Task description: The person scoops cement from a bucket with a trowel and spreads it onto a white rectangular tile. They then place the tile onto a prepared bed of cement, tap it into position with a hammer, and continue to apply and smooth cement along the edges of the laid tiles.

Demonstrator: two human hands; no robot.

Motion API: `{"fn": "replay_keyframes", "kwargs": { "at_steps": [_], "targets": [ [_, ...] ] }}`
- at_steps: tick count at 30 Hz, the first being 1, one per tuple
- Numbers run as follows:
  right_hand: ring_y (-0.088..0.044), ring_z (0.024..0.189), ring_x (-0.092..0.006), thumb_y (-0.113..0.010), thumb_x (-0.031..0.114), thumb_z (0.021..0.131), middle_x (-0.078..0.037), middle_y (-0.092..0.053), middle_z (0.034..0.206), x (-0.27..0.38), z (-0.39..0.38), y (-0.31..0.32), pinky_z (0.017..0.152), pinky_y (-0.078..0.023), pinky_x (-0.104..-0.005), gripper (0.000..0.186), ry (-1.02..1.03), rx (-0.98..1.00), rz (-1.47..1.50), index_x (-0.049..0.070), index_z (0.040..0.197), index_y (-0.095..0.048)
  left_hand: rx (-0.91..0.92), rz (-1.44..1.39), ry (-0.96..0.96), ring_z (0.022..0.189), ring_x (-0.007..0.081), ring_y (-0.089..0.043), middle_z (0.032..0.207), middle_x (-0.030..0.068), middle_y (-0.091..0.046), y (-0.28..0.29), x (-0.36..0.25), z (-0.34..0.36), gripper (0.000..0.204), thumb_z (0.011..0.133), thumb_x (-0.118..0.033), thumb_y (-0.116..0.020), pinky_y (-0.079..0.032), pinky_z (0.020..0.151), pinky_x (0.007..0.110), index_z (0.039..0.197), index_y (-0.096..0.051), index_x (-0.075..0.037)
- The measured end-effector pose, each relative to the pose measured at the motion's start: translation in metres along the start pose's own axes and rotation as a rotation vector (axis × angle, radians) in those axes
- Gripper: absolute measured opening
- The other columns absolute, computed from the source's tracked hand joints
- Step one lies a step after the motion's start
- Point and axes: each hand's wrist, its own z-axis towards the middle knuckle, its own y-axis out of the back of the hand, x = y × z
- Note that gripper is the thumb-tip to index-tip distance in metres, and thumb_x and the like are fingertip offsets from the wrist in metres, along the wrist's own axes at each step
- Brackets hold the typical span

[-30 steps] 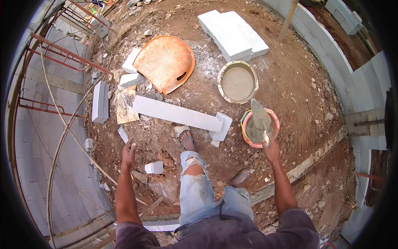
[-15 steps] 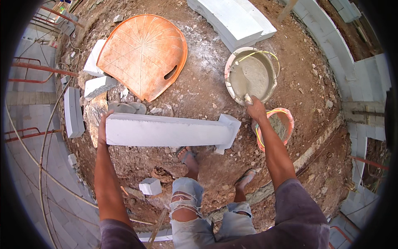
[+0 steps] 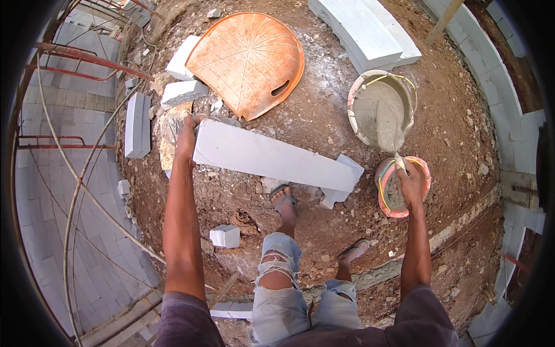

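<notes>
My left hand (image 3: 185, 136) grips the near-left end of a long white block (image 3: 272, 153), whose right end rests on a smaller white block (image 3: 338, 191). My right hand (image 3: 410, 182) is closed on the handle of a trowel (image 3: 390, 130). The trowel's blade, coated in grey mortar, lies at the near rim of a round bucket of wet mortar (image 3: 363, 110). Below my right hand stands a second, pinkish-rimmed bucket (image 3: 383, 194) with grey mix inside.
An orange scalloped plastic panel (image 3: 237, 63) lies beyond the long block. Loose blocks (image 3: 137, 124) and stacked slabs (image 3: 364, 32) lie on the rubble-strewn dirt. Red steel frames (image 3: 69, 52) and cables (image 3: 81, 185) stand left. A low block wall (image 3: 497, 110) curves along the right.
My left hand has moved up onto the long block's end. The trowel has gone from the pink bucket up to the other bucket and now carries mortar over its rim.
</notes>
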Motion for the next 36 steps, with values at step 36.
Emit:
{"fn": "replay_keyframes", "kwargs": {
  "at_steps": [36],
  "targets": [
    [-0.068, 0.095, -0.0364, -0.069, 0.023, 0.091, -0.016, -0.066, 0.112, -0.147, -0.076, -0.086, 0.079, -0.055, -0.0437, 0.041, 0.579, 0.043, -0.395, 0.008, 0.128, -0.061, 0.009, 0.09, -0.04, 0.116, 0.0308, -0.064, 0.135, 0.0194, -0.06, -0.041, -0.042, -0.064, 0.082, 0.096, -0.065, -0.053, -0.056, 0.095, 0.041, 0.143, -0.046, 0.001]
  ]
}}
